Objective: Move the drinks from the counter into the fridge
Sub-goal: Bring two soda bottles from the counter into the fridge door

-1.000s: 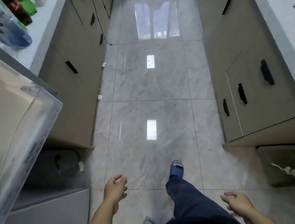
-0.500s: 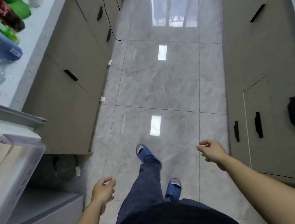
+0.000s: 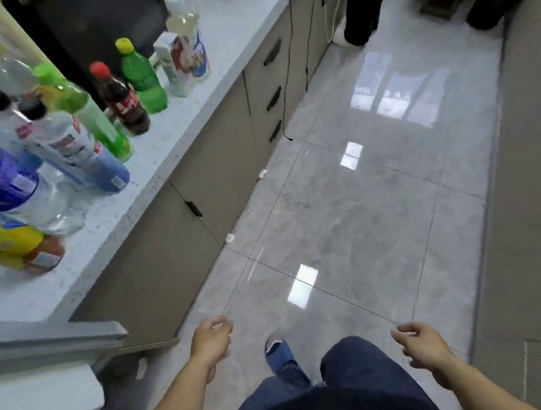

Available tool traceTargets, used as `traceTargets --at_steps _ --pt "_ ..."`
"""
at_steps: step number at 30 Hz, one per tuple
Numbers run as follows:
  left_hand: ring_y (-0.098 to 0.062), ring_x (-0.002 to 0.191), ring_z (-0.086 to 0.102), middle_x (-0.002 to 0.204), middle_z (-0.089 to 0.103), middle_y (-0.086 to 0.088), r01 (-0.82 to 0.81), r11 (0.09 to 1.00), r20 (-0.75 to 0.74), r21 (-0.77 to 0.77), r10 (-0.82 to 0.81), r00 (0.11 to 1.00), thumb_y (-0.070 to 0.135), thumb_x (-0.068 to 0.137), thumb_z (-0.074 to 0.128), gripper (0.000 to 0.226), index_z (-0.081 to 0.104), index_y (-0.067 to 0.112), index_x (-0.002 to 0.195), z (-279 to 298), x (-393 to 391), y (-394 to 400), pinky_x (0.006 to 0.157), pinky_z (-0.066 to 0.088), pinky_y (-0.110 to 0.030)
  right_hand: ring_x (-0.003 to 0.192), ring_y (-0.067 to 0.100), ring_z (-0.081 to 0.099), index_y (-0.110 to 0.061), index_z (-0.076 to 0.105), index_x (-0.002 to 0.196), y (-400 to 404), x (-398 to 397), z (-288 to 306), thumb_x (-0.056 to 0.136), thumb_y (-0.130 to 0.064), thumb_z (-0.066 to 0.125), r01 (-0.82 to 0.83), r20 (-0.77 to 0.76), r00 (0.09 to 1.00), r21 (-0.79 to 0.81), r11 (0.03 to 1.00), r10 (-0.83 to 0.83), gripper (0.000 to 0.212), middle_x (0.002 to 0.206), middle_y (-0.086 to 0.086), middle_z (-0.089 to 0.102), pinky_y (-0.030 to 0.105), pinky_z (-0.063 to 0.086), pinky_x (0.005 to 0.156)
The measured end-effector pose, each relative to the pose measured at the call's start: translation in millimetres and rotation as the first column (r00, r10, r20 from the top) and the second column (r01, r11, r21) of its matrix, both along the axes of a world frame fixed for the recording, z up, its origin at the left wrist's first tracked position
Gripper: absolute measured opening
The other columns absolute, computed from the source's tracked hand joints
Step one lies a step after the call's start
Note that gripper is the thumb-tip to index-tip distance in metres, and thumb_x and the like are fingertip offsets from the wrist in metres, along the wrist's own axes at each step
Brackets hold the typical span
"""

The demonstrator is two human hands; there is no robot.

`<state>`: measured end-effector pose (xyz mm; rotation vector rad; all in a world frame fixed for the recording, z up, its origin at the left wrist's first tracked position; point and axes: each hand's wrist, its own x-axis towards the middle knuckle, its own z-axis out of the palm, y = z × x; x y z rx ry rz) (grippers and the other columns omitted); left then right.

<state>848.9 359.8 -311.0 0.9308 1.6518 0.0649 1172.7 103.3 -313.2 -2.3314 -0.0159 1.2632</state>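
Grey tiled floor (image 3: 348, 216) runs between two rows of cabinets. On the left, the white table (image 3: 214, 76) carries the drinks: a cola bottle (image 3: 122, 100) beside a green bottle (image 3: 141, 78), a carton (image 3: 175, 64) and clear water bottles (image 3: 63, 140). Left hand (image 3: 210, 343) and right hand (image 3: 420, 344) hang over the floor, fingers loosely curled, grasping nothing.

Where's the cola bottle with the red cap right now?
Head view, upper left: the cola bottle stands on the counter, between a green bottle and a light-green bottle.
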Motion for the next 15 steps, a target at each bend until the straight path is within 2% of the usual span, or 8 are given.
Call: traceTargets --at_steps 3,5,7,10,13,15 --pt "-0.014 0.071 0.059 0.092 0.068 -0.002 -0.092 0.995 0.094 0.048 0.087 0.992 0.028 0.082 0.063 0.02 0.065 0.024 0.102 11.2 38.8 38.4 0.06 0.051 -0.027 0.06 0.022 0.05 -0.008 0.065 0.105 45.6 36.4 -3.9 0.088 -0.023 0.071 -0.076 0.008 0.997 -0.017 0.997 0.076 0.023 0.073 0.007 0.06 0.025 0.042 0.05" --pt "-0.013 0.074 0.061 0.098 0.07 -0.001 -0.144 0.987 0.128 0.066 0.134 0.983 0.03 0.082 0.063 0.021 0.064 0.029 0.103 16.1 59.9 59.7 0.061 0.051 -0.027 0.053 0.021 0.049 -0.004 0.066 0.1 81.3 62.1 -9.2 0.086 -0.019 0.075 -0.125 0.012 0.992 -0.02 0.992 0.126 0.023 0.069 0.008 0.06 0.023 0.039 0.047" --pt "-0.013 0.076 0.061 0.1 0.07 -0.001 -0.209 0.974 0.139 0.082 0.196 0.971 0.03 0.084 0.063 0.02 0.064 0.029 0.104 20.3 76.4 73.6 0.062 0.051 -0.026 0.05 0.02 0.049 -0.003 0.066 0.094 119.6 87.2 -15.6 0.083 -0.018 0.077 -0.185 -0.001 0.983 -0.02 0.983 0.185 0.021 0.066 0.007 0.06 0.024 0.04 0.051" --pt "-0.013 0.076 0.064 0.097 0.07 -0.001 -0.337 0.933 0.105 0.13 0.325 0.94 0.031 0.089 0.064 0.013 0.064 0.03 0.102 30.1 97.5 83.7 0.059 0.051 -0.022 0.059 0.022 0.056 -0.006 0.068 0.086 186.4 125.8 -21.5 0.078 -0.019 0.079 -0.322 -0.009 0.947 -0.011 0.947 0.322 0.019 0.067 0.007 0.063 0.029 0.044 0.066" --pt "-0.015 0.082 0.067 0.096 0.07 0.001 -0.463 0.87 0.057 0.171 0.46 0.886 0.031 0.091 0.063 0.005 0.062 0.031 0.096 46.2 116.5 84.9 0.056 0.051 -0.021 0.059 0.019 0.051 -0.01 0.066 0.08 264.5 150.8 -17.3 0.077 -0.018 0.077 -0.481 -0.013 0.876 0.05 0.876 0.482 0.013 0.06 -0.003 0.057 0.023 0.037 0.059" --pt "-0.017 0.084 0.068 0.098 0.07 0.0 -0.514 0.831 0.041 0.212 0.518 0.854 0.028 0.092 0.063 0.008 0.063 0.026 0.1 55.5 127.5 85.9 0.059 0.054 -0.024 0.063 0.021 0.052 -0.01 0.067 0.089 319.1 155.0 -8.6 0.082 -0.018 0.075 -0.568 0.014 0.821 0.111 0.815 0.57 0.014 0.065 -0.001 0.058 0.025 0.038 0.058"
